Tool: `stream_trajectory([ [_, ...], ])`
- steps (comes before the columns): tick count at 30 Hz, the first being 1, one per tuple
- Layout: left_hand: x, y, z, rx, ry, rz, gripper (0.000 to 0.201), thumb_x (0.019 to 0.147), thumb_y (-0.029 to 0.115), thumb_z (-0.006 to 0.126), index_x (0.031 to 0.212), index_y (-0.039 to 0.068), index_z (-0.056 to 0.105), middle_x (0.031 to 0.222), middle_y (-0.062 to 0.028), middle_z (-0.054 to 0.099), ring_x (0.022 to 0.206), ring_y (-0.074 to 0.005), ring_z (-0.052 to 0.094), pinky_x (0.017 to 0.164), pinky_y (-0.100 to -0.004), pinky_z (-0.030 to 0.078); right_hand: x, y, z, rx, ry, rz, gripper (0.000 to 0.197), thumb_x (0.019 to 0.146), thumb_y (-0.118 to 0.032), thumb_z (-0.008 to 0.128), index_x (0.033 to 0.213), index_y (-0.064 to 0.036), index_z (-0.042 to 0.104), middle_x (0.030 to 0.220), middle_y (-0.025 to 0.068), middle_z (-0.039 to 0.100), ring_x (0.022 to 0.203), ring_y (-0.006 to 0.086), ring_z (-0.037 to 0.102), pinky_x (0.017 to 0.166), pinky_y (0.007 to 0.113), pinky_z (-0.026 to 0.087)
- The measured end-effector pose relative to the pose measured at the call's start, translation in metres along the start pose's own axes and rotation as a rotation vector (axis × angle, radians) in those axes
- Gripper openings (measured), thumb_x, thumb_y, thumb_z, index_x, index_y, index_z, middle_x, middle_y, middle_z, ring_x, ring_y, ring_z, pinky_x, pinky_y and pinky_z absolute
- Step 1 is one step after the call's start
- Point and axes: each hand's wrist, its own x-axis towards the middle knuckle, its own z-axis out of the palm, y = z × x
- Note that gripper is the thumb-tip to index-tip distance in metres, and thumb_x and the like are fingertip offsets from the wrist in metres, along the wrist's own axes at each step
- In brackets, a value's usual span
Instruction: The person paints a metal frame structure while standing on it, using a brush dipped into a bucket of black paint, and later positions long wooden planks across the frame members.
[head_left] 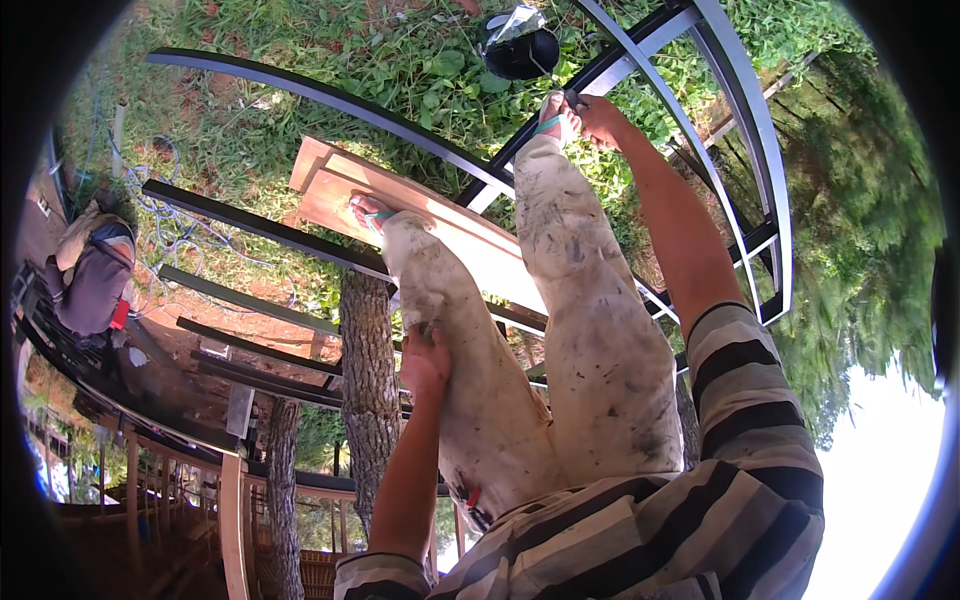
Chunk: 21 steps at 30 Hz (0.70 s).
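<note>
My right hand (602, 123) reaches far forward, beside my right foot, at a dark metal beam (530, 132). Its fingers are closed round a small dark thing whose kind I cannot make out. Just beyond hangs a black bucket (520, 54) with something pale and shiny at its rim; a thin wire runs from it toward the beam. My left hand (426, 360) is beside my left leg, fingers curled; what they hold, if anything, is hidden. My sandalled feet are apart: the left on a wooden plank (335, 200), the right by the beam.
Curved metal beams (300, 92) and straight dark bars (250, 222) form an open frame around me, with grass (230, 130) below. A tree trunk (370, 380) rises at left. Another person (95, 270) is at far left, near blue cables (165, 215). Trees (860, 230) stand at right.
</note>
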Motion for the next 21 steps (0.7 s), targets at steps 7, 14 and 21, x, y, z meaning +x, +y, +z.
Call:
stream_trajectory([
  [7, -0.003, 0.006, -0.015, -0.009, -0.029, -0.022, 0.049, 0.095, 0.044, 0.054, 0.136, 0.018, 0.059, 0.128, -0.0177, 0.067, 0.115, -0.0421, 0.065, 0.095, -0.0536, 0.050, -0.006, 0.005, -0.003, 0.018, 0.082, -0.086, 0.041, 0.105, -0.024, 0.049, 0.145, -0.0193, 0.055, 0.076, 0.0104, 0.064, 0.048, 0.0160, 0.052, 0.040, 0.033, 0.040],
  [14, 0.002, -0.001, -0.022, 0.002, -0.020, -0.011, 0.051, 0.095, 0.044, 0.055, 0.139, 0.019, 0.058, 0.131, -0.0172, 0.066, 0.119, -0.0406, 0.063, 0.098, -0.0521, 0.049, 0.011, 0.014, -0.009, -0.047, 0.020, 0.012, 0.042, 0.105, -0.023, 0.046, 0.146, -0.0245, 0.055, 0.074, 0.0117, 0.062, 0.045, 0.0167, 0.050, 0.039, 0.033, 0.039],
  [21, 0.001, 0.000, -0.027, -0.015, -0.052, -0.016, 0.051, 0.095, 0.047, 0.053, 0.138, 0.020, 0.059, 0.131, -0.0152, 0.067, 0.116, -0.0392, 0.065, 0.097, -0.0513, 0.050, -0.006, 0.006, -0.001, 0.024, 0.056, -0.097, 0.044, 0.106, -0.027, 0.046, 0.150, -0.0218, 0.050, 0.078, 0.0109, 0.066, 0.049, 0.0165, 0.053, 0.040, 0.032, 0.039],
])
